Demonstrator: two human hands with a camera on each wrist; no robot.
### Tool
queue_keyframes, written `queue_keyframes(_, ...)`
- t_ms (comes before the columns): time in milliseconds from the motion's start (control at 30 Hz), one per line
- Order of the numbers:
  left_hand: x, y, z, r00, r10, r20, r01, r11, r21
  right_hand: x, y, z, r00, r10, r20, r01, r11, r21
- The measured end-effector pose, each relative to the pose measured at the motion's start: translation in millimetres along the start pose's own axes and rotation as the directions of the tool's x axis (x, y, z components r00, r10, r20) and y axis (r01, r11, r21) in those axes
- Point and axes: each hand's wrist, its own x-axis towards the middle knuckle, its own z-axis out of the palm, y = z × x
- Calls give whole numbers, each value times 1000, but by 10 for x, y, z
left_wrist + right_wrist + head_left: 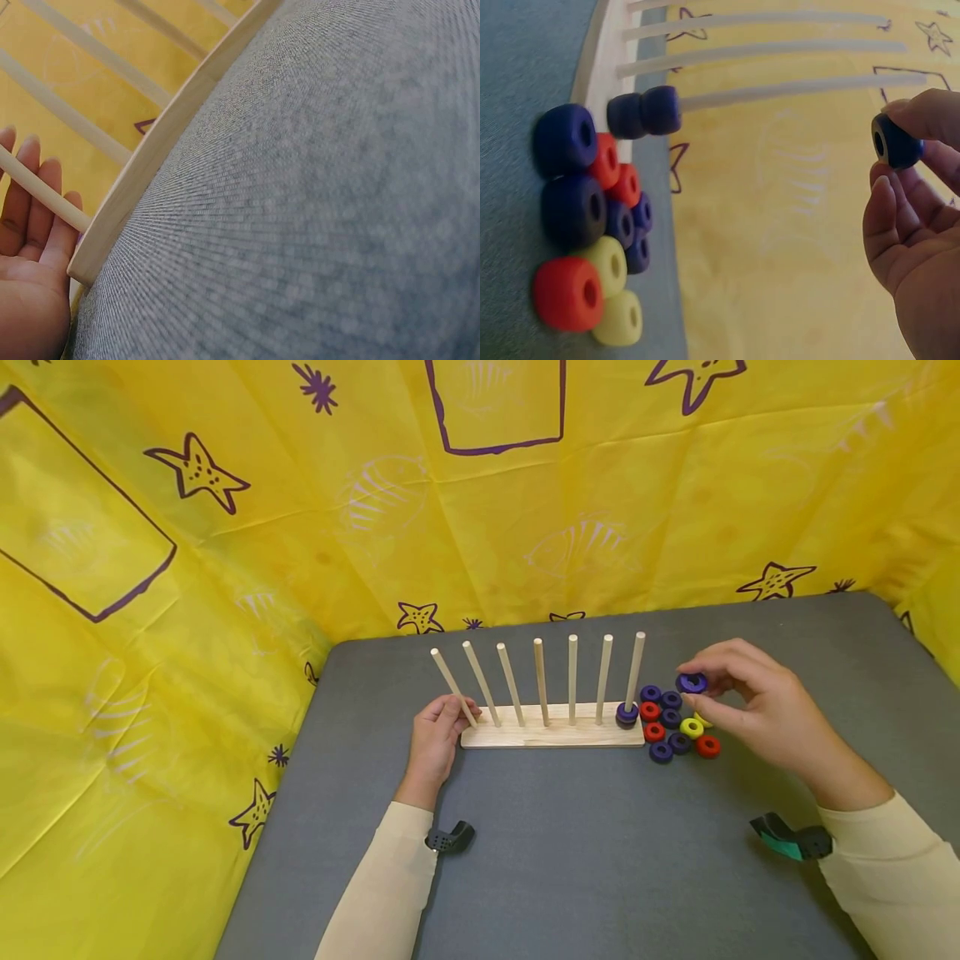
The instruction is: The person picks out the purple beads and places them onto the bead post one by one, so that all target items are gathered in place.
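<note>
A: ok, standing right here, what's the right hand (765, 706) up to?
B: Grip's pinched, thumb and fingertips on one blue ring (903, 148). It's up in the air just right of the rack, above the table (525, 852), touching no peg.
A: And the left hand (433, 739)?
B: Over at the left end of the wooden rack (555, 737). Fingers are behind the end peg (46, 193), only slightly bent. Honestly can't tell from here if that grip is actually squeezing it.
A: Anything on the pegs?
B: Two blue rings (661, 110) stacked at the bottom of the rightmost peg (636, 668). The other six are bare.
A: The rest?
B: Bunched loose on the table by the rack's right end: five blue rings (562, 214), three red rings (561, 294), two yellow rings (609, 319). Yellow starfish curtain (487, 535) behind it all, lol.
</note>
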Motion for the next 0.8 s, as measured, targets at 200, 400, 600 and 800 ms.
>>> queue_keyframes(200,-5,9,8,1000,0,3,0,1000,3,79,-42,-3,999,-44,-23,45,998,42)
queue_keyframes(400,3,9,8,1000,-2,-2,2,1000,-12,157,-49,1,995,-90,-40,93,993,71)
queue_keyframes(600,-3,15,12,1000,-7,-8,7,999,-37,238,-130,8,994,-101,-47,105,990,89)
queue_keyframes(800,-6,15,15,1000,-1,3,1,999,-49,306,-203,8,994,-104,-47,107,990,91)
